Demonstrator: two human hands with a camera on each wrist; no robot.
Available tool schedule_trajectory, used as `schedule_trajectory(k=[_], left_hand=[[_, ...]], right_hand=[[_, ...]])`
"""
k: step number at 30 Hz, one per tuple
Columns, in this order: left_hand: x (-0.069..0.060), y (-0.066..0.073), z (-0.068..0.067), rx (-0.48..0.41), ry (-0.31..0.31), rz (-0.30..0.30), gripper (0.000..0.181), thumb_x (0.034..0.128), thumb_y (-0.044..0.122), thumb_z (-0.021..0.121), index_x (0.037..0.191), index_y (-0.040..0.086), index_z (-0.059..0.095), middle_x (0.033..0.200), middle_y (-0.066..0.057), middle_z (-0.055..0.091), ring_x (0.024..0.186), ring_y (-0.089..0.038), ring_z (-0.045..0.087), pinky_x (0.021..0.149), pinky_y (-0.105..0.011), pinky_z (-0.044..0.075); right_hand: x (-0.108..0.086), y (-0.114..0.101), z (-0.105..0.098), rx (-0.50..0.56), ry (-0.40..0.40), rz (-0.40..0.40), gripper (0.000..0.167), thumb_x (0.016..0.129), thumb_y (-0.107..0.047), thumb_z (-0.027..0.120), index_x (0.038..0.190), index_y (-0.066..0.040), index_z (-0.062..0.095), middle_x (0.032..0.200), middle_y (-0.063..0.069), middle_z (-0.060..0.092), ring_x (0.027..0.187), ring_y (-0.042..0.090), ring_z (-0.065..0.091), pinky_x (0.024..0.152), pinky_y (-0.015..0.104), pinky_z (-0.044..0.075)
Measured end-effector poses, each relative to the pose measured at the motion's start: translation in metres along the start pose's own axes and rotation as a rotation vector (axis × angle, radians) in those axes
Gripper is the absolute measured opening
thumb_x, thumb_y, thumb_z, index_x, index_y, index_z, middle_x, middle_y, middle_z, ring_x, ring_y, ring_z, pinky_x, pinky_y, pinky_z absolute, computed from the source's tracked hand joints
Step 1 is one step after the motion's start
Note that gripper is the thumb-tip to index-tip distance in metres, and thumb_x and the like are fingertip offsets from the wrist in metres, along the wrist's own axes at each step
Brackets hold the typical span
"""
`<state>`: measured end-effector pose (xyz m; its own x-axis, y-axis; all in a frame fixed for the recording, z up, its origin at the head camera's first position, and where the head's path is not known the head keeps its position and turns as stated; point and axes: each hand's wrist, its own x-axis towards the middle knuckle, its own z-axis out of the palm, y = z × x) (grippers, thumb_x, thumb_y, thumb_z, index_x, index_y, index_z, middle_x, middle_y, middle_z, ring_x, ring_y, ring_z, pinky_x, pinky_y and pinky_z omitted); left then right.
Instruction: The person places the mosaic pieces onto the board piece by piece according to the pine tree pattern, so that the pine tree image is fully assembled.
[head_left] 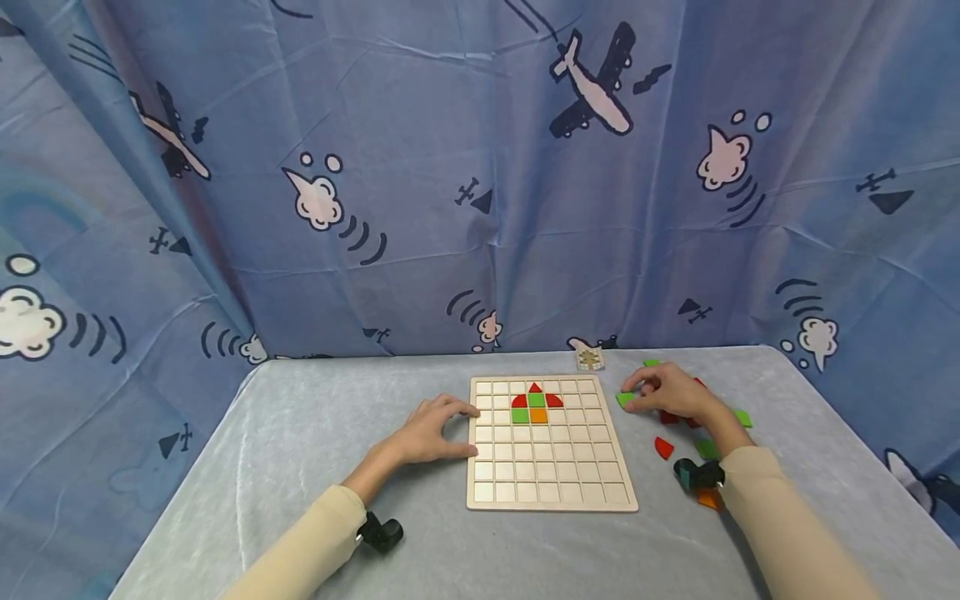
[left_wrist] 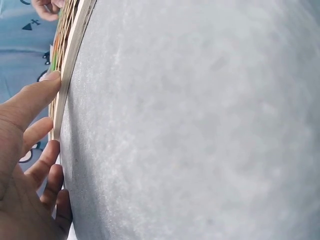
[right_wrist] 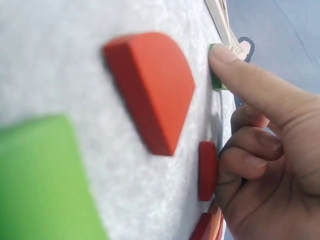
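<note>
A pale wooden grid board (head_left: 555, 496) lies flat on the table, with red, green and orange pieces grouped in its upper cells. My left hand (head_left: 433, 429) rests at the board's left edge, thumb and fingers spread and touching it; the left wrist view shows this hand (left_wrist: 30, 150) along the board's side (left_wrist: 70, 65). Right of the board, my right hand (head_left: 671, 392) pinches a green block (head_left: 626, 400) between thumb and index finger. In the right wrist view the thumb covers part of that green block (right_wrist: 217, 80), and the other fingers are curled.
Loose red, green and orange blocks lie around and under my right forearm, including a red quarter-round block (head_left: 663, 448), a green block (head_left: 707, 449) and an orange block (head_left: 708, 498). Behind the board sits a small patterned card (head_left: 590, 358). A blue printed curtain (head_left: 420, 183) hangs beyond the table.
</note>
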<state>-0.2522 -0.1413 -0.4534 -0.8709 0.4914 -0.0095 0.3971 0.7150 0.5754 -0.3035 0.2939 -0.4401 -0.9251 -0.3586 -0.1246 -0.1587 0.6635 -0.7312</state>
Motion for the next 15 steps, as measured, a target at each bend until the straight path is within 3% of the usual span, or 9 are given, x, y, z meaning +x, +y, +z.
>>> schedule_trajectory(k=[10, 15], left_hand=[[-0.0006, 0.0007, -0.0005, 0.000, -0.003, -0.007, 0.056, 0.0807, 0.045, 0.079, 0.131, 0.027, 0.061, 0.137, -0.001, 0.055, 0.124, -0.027, 0.046, 0.105, -0.053, 0.037], [-0.0008, 0.0009, -0.0008, -0.003, -0.004, -0.008, 0.057, 0.0806, 0.044, 0.079, 0.131, 0.027, 0.061, 0.137, -0.001, 0.055, 0.125, -0.028, 0.046, 0.105, -0.054, 0.037]], right_hand=[[0.0008, 0.0008, 0.0030, -0.062, 0.034, -0.018, 0.030, 0.080, -0.021, 0.082, 0.100, -0.005, 0.066, 0.094, 0.010, 0.064, 0.086, 0.016, 0.056, 0.076, 0.028, 0.046], [0.0000, -0.0003, 0.0039, -0.039, 0.034, -0.013, 0.029, 0.082, -0.020, 0.080, 0.101, -0.004, 0.065, 0.097, 0.011, 0.067, 0.088, 0.017, 0.060, 0.075, 0.028, 0.048]])
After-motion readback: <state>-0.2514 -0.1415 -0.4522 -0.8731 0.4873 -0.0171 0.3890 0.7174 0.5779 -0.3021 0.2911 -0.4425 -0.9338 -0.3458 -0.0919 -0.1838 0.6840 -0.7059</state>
